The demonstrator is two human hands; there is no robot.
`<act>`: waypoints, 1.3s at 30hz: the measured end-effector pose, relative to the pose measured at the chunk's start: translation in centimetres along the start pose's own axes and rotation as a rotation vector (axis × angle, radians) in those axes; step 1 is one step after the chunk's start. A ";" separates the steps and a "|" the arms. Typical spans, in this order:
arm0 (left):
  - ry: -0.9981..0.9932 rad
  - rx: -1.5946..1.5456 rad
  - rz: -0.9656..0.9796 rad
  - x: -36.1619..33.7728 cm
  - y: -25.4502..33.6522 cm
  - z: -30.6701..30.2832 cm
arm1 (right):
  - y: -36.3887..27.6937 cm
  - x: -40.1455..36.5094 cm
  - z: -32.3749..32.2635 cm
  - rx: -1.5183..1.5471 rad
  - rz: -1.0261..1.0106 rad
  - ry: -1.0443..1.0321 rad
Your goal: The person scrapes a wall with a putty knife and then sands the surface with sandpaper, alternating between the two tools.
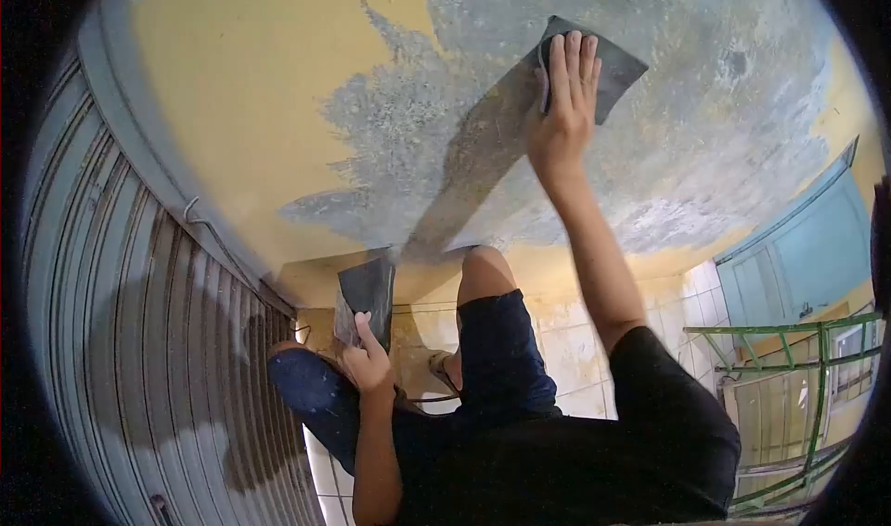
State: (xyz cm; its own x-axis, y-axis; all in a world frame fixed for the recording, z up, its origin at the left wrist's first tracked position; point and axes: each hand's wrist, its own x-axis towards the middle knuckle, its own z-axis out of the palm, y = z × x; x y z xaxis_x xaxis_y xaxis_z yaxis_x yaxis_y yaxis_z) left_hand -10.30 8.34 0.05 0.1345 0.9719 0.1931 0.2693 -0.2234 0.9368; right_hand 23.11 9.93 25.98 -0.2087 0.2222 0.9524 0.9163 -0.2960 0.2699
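Note:
My right hand (568,109) presses a dark grey sheet of sandpaper (617,70) against the wall, its fingers stretched over the sheet. One edge of the sheet curls up beside the index finger. Under it, the wall (520,183) has a large patch of grey, scuffed filler on yellow paint. Lower left, near my bent knee, my left hand (367,366) grips another dark sheet of sandpaper (369,289), thumb on top. That sheet looks folded, with a paler side showing at the left; the fingers beneath it are hidden.
A ribbed metal shutter (139,313) stands close on the left, with a bent metal hook (192,212) by its frame. On the right are a light blue door (807,248) and a green metal frame (821,387). Pale floor tiles (575,359) lie below.

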 end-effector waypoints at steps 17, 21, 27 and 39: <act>-0.152 0.033 -0.109 -0.3 1.2 2.7 | -7.5 -2.4 3.4 0.219 0.133 -0.029; -0.181 0.026 -0.142 -0.5 1.8 3.4 | -2.3 -4.1 0.8 0.140 0.064 -0.070; -0.170 0.027 -0.076 -0.5 3.4 3.1 | -1.0 -3.3 0.5 0.042 0.414 0.175; -0.108 0.061 -0.013 0.0 2.2 3.2 | -0.6 -0.3 0.2 0.057 0.208 0.053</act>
State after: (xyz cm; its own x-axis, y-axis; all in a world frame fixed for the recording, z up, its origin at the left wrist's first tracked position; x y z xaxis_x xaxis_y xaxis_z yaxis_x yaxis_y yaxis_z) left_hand -6.63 7.64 1.12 0.2316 0.9618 0.1458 0.3285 -0.2184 0.9189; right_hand 22.67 10.28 25.50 -0.0297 0.1129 0.9932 0.9591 -0.2765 0.0601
